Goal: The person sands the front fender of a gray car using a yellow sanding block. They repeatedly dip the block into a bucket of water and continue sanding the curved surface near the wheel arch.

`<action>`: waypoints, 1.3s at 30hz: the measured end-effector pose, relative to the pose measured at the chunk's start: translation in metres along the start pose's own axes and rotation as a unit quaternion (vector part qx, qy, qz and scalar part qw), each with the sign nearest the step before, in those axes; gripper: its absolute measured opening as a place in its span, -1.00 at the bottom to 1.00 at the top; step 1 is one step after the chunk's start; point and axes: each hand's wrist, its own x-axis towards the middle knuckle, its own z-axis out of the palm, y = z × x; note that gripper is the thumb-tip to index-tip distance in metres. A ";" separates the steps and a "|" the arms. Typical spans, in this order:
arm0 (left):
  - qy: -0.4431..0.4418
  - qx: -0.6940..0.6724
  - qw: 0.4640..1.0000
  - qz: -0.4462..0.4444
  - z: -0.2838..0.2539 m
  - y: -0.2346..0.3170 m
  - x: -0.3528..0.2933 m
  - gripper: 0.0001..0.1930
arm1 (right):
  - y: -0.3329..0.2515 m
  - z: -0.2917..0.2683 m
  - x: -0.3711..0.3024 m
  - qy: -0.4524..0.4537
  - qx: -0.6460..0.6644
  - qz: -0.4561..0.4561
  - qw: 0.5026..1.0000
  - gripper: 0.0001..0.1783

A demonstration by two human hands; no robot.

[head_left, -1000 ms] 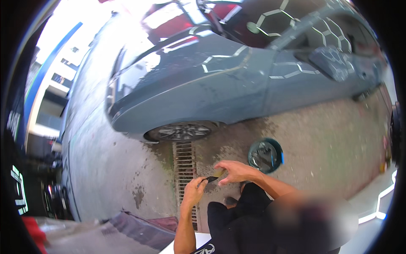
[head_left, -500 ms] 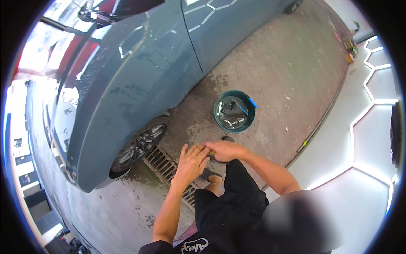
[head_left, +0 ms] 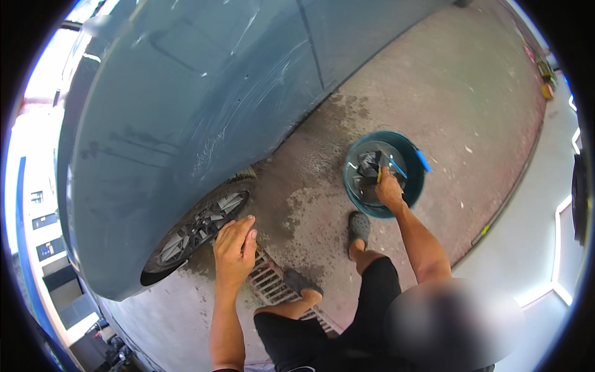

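Note:
My right hand (head_left: 389,191) reaches over the near rim of the round dark-teal bucket (head_left: 416,192). Pinched in its fingers is a small, flat yellowish piece (head_left: 379,175) whose exact kind I cannot make out. Water stands in the bucket, along with a thin blue stick (head_left: 396,166) and a dark crumpled-looking patch, perhaps partly a reflection. My left hand (head_left: 234,253) hovers by the front wheel (head_left: 204,226) of the grey-blue car. It holds nothing, with fingers stretched out and thumb apart.
The car's side panel (head_left: 180,111) fills the upper left and carries whitish smears. A rusty floor grate (head_left: 273,282) runs beside my shod foot (head_left: 302,282). Something blue (head_left: 423,161) hangs on the bucket's right rim. Damp patches mark the concrete floor (head_left: 434,99).
My hands have come apart. The right went from beside the left to the bucket, carrying the yellowish piece; the left is now nearer the wheel. The view has shifted, so car and bucket appear larger.

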 end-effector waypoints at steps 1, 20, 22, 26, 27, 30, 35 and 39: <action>0.019 -0.001 1.000 0.000 0.009 -0.016 0.000 -0.74 | 0.001 0.017 0.014 -0.009 -0.011 -0.013 1.000 -0.60; -0.079 -0.107 0.991 0.005 0.143 -0.169 -0.030 -0.53 | -0.017 0.058 0.087 -0.019 -0.104 -0.191 0.976 -0.65; -0.122 -0.225 0.967 -0.011 0.160 -0.167 -0.010 -0.37 | -0.060 -0.008 0.048 0.043 0.023 -0.193 0.980 -0.68; -0.217 -0.537 0.812 -0.075 0.194 -0.177 0.015 -0.07 | -0.193 -0.062 -0.017 -0.099 0.325 0.034 0.940 -0.77; -0.231 -0.608 0.758 -0.054 0.204 -0.180 0.022 -0.04 | -0.210 -0.050 -0.020 -0.147 0.421 0.010 0.895 -0.78; -0.227 -0.779 0.585 0.003 0.212 -0.163 0.029 -0.01 | -0.257 -0.018 -0.034 -0.272 0.600 -0.045 0.751 -0.75; -0.138 -0.800 0.583 0.014 0.173 -0.172 0.005 -0.14 | -0.293 0.045 -0.061 -0.333 0.646 -0.039 0.686 -0.68; -0.087 -0.768 0.625 -0.107 0.141 -0.176 -0.009 -0.54 | -0.303 0.084 -0.073 -0.264 0.682 -0.049 0.680 -0.70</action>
